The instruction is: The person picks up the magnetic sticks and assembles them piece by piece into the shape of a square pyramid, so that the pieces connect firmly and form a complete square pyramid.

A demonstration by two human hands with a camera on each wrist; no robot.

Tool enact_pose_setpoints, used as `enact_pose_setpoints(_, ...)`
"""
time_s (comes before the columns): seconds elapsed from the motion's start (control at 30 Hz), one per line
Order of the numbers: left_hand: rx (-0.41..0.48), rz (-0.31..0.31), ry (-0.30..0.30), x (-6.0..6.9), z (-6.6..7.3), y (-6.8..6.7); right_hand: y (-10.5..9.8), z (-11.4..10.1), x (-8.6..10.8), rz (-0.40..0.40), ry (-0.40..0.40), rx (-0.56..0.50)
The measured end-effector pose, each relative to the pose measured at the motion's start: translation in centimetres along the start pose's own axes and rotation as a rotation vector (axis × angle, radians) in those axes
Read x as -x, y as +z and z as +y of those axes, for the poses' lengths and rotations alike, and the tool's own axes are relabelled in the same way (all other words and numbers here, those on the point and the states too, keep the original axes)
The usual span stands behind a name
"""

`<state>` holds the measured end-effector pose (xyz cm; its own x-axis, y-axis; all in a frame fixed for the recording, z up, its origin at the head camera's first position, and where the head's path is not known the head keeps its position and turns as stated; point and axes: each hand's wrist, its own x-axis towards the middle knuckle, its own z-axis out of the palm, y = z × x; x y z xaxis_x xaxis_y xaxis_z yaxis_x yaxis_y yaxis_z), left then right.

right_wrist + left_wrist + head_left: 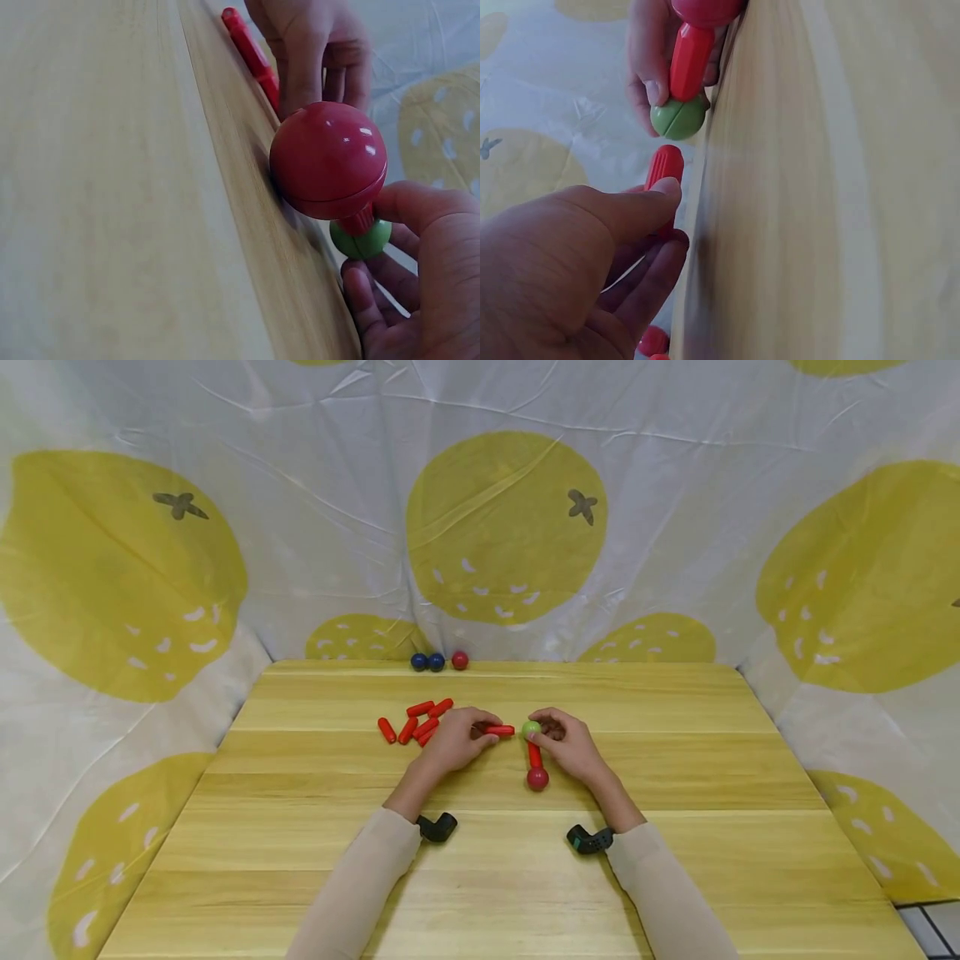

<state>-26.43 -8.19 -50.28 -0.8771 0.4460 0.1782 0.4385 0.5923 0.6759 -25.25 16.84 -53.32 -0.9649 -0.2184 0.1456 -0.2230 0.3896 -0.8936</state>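
The left hand (pixel 456 742) pinches a red rod (pixel 501 730) between thumb and fingers, its free end pointing at a green ball (pixel 531 728). In the left wrist view a small gap separates that rod (pixel 665 166) from the green ball (pixel 678 119). The right hand (pixel 572 747) grips the green ball, which is joined by a red rod (pixel 535 755) to a dark red ball (pixel 537 778) on the side nearer the person. In the right wrist view this red ball (pixel 328 160) hides much of the joining rod.
Several loose red rods (pixel 407 730) lie left of the left hand on the wooden table (pixel 495 877). Two blue balls (pixel 427 662) and a red ball (pixel 460 660) sit at the table's back edge, by a lemon-patterned cloth (pixel 675 560).
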Motion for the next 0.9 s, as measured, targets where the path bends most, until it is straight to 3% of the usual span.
enact_pose_setpoints(0.17,0.019,-0.01,-0.004,-0.2,0.3,0.6,-0.2,-1.6,0.2,-0.039,0.03,0.025)
enact_pose_setpoints(0.3,0.036,-0.002,0.0,-0.3,0.4,0.8,0.1,-0.8,-0.1,-0.039,0.032,0.026)
enact_pose_setpoints(0.57,0.049,0.006,-0.009,-0.4,0.3,0.9,0.3,-0.6,-0.5,-0.081,-0.035,0.05)
enact_pose_setpoints(0.9,0.059,-0.024,-0.016,-0.3,0.2,0.9,1.0,-0.3,-1.4,-0.12,-0.09,0.197)
